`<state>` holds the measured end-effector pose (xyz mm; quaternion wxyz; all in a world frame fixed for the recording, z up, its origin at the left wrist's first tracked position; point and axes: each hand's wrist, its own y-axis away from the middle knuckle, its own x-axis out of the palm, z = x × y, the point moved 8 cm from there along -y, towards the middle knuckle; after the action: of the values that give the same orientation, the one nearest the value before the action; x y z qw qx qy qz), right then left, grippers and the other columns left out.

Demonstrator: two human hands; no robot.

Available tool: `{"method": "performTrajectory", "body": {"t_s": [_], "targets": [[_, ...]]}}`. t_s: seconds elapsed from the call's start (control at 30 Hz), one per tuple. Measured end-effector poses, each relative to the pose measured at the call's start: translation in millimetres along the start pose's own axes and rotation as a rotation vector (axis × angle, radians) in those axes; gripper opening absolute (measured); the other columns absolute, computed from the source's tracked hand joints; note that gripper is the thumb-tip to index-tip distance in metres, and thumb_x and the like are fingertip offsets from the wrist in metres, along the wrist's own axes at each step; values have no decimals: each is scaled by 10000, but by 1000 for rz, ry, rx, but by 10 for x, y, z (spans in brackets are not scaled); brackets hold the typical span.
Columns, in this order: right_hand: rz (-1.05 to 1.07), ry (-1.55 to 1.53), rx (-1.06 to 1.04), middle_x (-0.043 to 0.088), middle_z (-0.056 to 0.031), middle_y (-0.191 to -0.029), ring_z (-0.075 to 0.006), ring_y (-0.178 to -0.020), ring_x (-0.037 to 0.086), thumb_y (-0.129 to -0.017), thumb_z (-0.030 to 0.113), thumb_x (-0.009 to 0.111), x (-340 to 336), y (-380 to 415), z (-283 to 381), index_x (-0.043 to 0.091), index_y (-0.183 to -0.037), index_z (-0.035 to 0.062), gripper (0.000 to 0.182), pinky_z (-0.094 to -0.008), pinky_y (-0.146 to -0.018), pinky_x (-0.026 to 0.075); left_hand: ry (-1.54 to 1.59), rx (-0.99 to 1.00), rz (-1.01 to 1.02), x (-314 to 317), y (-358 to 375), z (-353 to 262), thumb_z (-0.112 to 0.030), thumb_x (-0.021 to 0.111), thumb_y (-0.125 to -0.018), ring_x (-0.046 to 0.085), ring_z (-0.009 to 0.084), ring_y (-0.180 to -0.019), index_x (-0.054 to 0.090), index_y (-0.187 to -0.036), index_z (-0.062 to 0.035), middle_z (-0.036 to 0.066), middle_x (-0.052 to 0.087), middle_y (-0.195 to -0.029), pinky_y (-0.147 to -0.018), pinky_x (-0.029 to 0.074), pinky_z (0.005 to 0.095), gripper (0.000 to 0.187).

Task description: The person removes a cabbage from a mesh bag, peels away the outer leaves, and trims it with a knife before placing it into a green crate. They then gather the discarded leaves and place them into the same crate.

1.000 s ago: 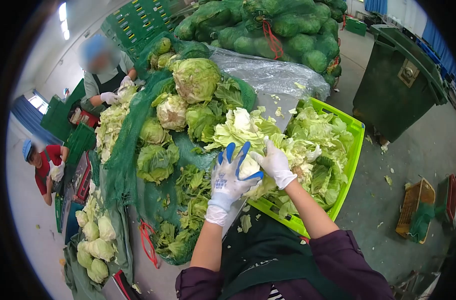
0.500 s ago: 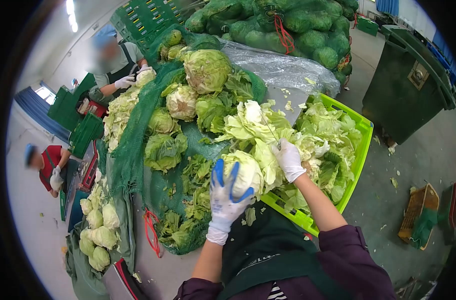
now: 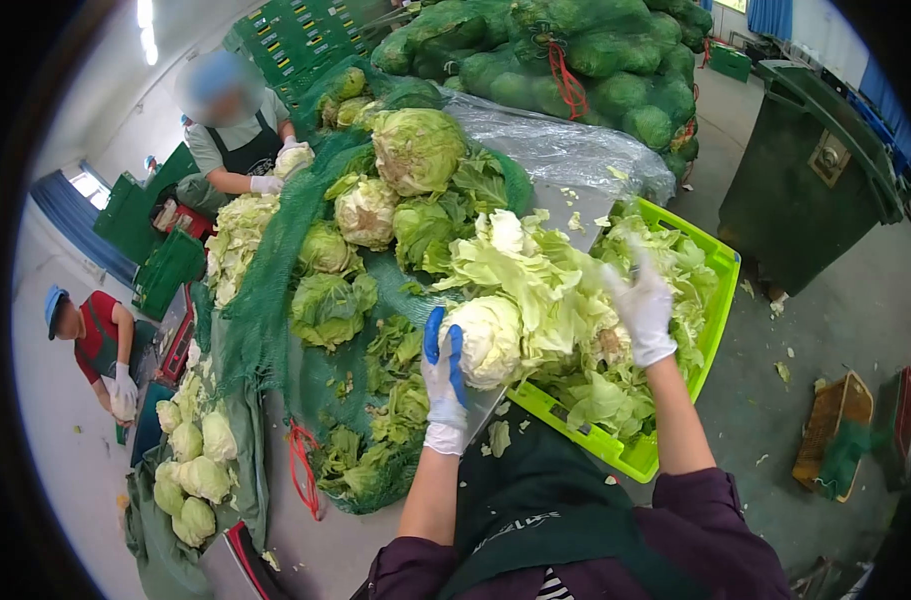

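Observation:
My left hand (image 3: 445,372), in a white glove with blue fingers, grips the left side of a pale, stripped cabbage (image 3: 489,340). Loose outer leaves (image 3: 515,265) lie heaped just beyond that head. Over the lime-green crate (image 3: 713,345) of trimmed leaves hovers my right hand (image 3: 643,308), gloved in white. Motion smears its fingers, and a small dark thing by the fingertips is too blurred to name. Untrimmed cabbages (image 3: 418,152) with green and browned leaves rest on green netting (image 3: 375,290) to the left and farther back.
Full net sacks of cabbages (image 3: 615,75) are piled at the back behind clear plastic film (image 3: 565,140). A dark green bin (image 3: 805,175) stands at right. Trimmed cabbages (image 3: 203,478) lie at lower left. Two co-workers (image 3: 240,140) (image 3: 100,340) handle cabbages on the left.
My right hand has moved right, from the leaves beside the cabbage to over the crate. The cabbage in my left hand now shows a paler surface. The upper co-worker leans in more.

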<state>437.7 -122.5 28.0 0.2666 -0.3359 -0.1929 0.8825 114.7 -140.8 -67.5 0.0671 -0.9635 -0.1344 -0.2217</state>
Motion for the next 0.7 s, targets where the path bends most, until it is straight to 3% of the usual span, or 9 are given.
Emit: {"method": "performTrajectory", "body": {"t_s": [0.07,0.13,0.27,0.33,0.4,0.43,0.53,0.57,0.7], "targets": [[405,-56,74,653,-184,-800,-321,-642,632,-797,330,624,276,252,395,395,-1377,49,684,-412,-632,519,32,-22,6,79,-36,16,-149,604,-902,486,176,-1167,468,-1332,-15,82,491,-1310,-1028,375,317,470],[618,71,88,647,-194,-772,-320,-635,641,-772,374,624,584,630,656,359,-1382,-2,764,-413,-621,522,0,-62,36,73,-67,4,-158,601,-906,484,182,-1176,465,-1333,-11,87,492,-1314,-1035,368,320,472],[394,108,72,631,-203,-730,-345,-657,646,-775,352,618,1001,595,421,466,-1242,-29,621,-433,-621,521,-134,-24,41,-115,-110,17,-194,554,-933,478,198,-1192,467,-1332,-13,94,503,-1310,-1040,363,325,446],[407,121,118,626,-220,-747,-374,-678,643,-767,320,644,1191,491,180,518,-1031,-5,438,-456,-632,517,-254,35,67,-263,-96,29,-314,504,-947,482,223,-1204,461,-1342,-38,109,501,-1322,-1045,366,351,483],[382,107,117,629,-222,-760,-382,-688,640,-763,299,657,1208,401,-45,504,-961,4,387,-462,-640,515,566,-371,175,-246,-65,287,-432,464,-936,470,268,-1232,433,-1364,-63,120,482,-1356,-1064,346,413,565],[369,97,123,632,-224,-773,-390,-699,637,-759,278,671,1168,371,-157,490,-890,14,347,-468,-648,514,568,-365,173,-265,-21,258,-432,464,-936,470,268,-1232,433,-1364,-63,120,482,-1356,-1064,346,413,565],[333,41,179,633,-203,-763,-337,-705,639,-751,238,692,867,279,-394,542,-926,8,326,-422,-659,521,-1311,607,350,-12,260,-257,-476,494,-891,418,263,-1286,440,-1364,-135,69,464,-1388,-1109,265,452,586],[265,-16,190,631,-201,-762,-323,-700,638,-748,229,695,736,203,-494,554,-924,7,316,-412,-653,519,-1539,712,361,-48,292,-144,-422,499,-899,393,237,-1309,430,-1377,-153,45,454,-1400,-1125,233,440,552],[191,2,243,633,-205,-795,-326,-718,633,-744,220,683,276,-215,-1004,580,-934,4,306,-423,-654,505,-1593,418,416,-106,409,67,-371,495,-917,378,231,-1322,432,-1381,-163,44,436,-1415,-1123,230,443,512]]}}
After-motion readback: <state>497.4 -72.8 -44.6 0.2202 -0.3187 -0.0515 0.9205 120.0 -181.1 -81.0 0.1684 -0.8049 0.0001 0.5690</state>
